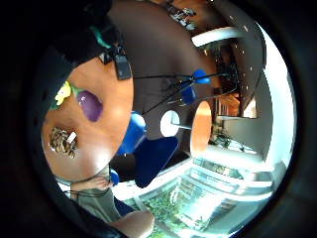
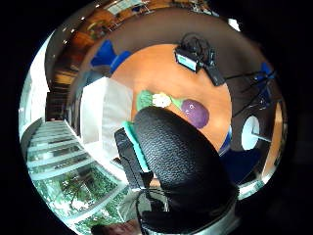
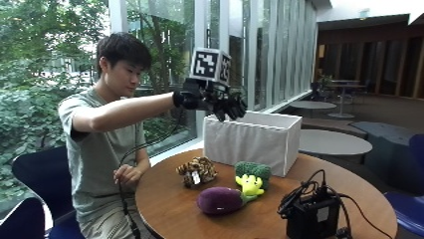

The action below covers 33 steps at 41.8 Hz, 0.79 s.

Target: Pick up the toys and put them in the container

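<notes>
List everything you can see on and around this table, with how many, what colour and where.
Table: one, round, wooden brown, in front of the seated person.
Container: one, white fabric box, at the table's window side.
Tiger toy: one, brown striped with a white tag, on the table in front of the container.
Broccoli toy: one, green, on the table beside the container.
Eggplant toy: one, purple, lying in front of the broccoli toy.
Yellow-green toy: one, between the broccoli toy and eggplant toy.
Black device: one, with cables, at the table's near edge.
Right hand: black-gloved, raised over the container, fingers hanging down, holding nothing.
Left hand: bare, at the table's edge.
</notes>
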{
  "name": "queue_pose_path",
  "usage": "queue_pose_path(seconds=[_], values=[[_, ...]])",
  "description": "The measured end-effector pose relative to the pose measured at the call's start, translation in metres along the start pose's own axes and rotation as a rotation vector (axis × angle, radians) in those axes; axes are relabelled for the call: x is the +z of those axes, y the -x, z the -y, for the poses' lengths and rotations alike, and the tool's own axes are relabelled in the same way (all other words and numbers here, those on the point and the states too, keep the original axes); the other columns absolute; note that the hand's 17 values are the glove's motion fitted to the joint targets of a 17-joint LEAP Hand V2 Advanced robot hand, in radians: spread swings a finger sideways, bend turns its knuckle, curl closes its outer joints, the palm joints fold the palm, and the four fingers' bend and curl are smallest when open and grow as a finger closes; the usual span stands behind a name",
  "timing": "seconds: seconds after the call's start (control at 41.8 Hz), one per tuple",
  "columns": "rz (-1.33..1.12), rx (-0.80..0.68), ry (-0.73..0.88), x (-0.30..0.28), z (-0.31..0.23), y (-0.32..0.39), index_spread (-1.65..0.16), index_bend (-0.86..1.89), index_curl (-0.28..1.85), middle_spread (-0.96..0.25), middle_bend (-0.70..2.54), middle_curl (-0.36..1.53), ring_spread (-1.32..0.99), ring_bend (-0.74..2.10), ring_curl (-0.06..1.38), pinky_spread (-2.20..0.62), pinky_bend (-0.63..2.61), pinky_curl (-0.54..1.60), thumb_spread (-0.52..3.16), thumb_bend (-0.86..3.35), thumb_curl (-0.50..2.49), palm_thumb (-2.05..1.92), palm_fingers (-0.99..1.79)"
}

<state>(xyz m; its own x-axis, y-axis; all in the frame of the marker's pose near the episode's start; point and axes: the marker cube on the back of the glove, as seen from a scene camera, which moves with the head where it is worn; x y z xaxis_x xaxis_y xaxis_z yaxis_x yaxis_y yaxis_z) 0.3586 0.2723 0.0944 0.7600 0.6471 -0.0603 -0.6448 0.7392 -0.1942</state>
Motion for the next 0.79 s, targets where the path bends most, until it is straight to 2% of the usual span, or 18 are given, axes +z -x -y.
queue_pose_path(seconds=[0.216, 0.335, 0.575, 0.671, 0.719, 0.79], values=[[0.065, 0.074, 0.135, 0.084, 0.043, 0.013, -0.22, 0.09, 0.15, -0.13, 0.25, 0.3, -0.12, 0.62, 0.24, -0.06, 0.98, 0.37, 1.22, -0.09, 0.05, -0.14, -0.02], [0.063, 0.09, 0.219, 0.147, 0.059, 0.019, -0.21, 0.08, 0.15, -0.08, 0.24, 0.31, -0.1, 0.66, 0.25, -0.05, 1.04, 0.38, 1.2, -0.09, 0.06, -0.14, -0.05], [0.004, 0.107, 0.362, 0.248, 0.066, 0.033, -0.18, 0.06, 0.14, -0.01, 0.22, 0.34, -0.06, 0.76, 0.28, -0.03, 1.15, 0.4, 1.16, -0.07, 0.1, -0.09, -0.04], [-0.027, 0.079, 0.357, 0.273, 0.064, 0.038, -0.17, 0.06, 0.13, 0.0, 0.21, 0.34, -0.07, 0.86, 0.3, -0.06, 1.21, 0.41, 1.16, -0.04, 0.13, -0.04, -0.01], [-0.048, 0.066, 0.299, 0.28, 0.063, 0.041, -0.17, 0.04, 0.11, -0.01, 0.24, 0.35, -0.11, 0.96, 0.32, -0.11, 1.24, 0.41, 1.18, -0.01, 0.15, 0.01, 0.12], [-0.031, 0.054, 0.191, 0.282, 0.063, 0.04, -0.19, 0.05, 0.08, -0.07, 0.47, 0.41, -0.21, 1.12, 0.34, -0.21, 1.23, 0.37, 1.2, 0.04, 0.19, 0.11, 0.57]])
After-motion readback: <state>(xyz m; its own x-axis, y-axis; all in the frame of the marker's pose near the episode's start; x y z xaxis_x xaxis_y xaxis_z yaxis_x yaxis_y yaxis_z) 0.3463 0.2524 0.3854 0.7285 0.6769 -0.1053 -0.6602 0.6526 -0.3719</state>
